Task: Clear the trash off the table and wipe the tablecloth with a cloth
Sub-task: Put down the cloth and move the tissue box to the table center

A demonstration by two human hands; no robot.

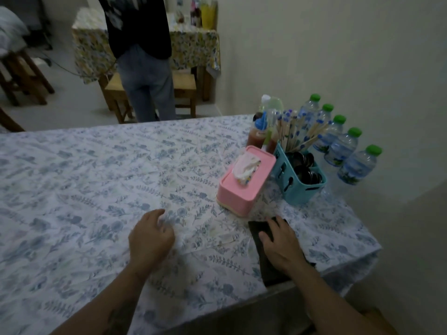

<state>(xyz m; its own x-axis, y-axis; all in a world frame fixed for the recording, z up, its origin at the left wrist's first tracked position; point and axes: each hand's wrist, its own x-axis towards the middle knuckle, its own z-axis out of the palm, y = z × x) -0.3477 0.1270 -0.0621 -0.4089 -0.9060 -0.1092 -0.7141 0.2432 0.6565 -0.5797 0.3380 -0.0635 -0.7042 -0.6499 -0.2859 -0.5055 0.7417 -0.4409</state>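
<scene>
Floral tablecloth (96, 189) under pale walls; right hand (280, 245) flat on dark cloth (260, 229), left hand (150, 240) loosely curled

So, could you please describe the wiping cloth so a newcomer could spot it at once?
On the flowered tablecloth, look at the near right corner, in front of the pink tissue box. The cloth lies flat under the right hand. It is the only dark, plain thing there.

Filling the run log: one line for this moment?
stage: wiping | right hand: flat on dark cloth | left hand: empty, on blue floral tablecloth | trash: none visible
</scene>
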